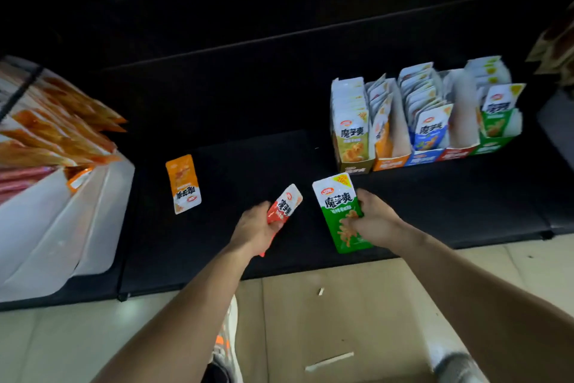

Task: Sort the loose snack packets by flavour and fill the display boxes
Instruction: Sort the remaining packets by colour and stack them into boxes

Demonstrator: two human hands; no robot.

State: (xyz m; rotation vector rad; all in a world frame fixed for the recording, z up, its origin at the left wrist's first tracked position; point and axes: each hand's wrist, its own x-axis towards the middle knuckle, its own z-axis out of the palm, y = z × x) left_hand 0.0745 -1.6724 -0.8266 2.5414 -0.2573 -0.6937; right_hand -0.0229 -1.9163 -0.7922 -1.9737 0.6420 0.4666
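Left hand [254, 227] has its fingers curled round the lower end of a red packet [284, 204], holding it over the black shelf [435, 196]. Right hand [375, 218] pinches a green packet [340, 211] low on its face, upright, near the shelf's front edge. One orange packet [184, 183] lies flat on the shelf, well off to the left, untouched.

So I count three loose packets to place, as far as my feed shows. The display boxes [425, 159] stand in a row at far right. The olive, blue and green ones look well stocked and the orange one part full. The red box [455, 154] may be empty, though glare on its white wall makes that hard to call. I'd judge the job mostly done.

The back of the shelf is too dark to read. The white bins [62, 227] at left are cut off by the frame, and blur smears the small print.
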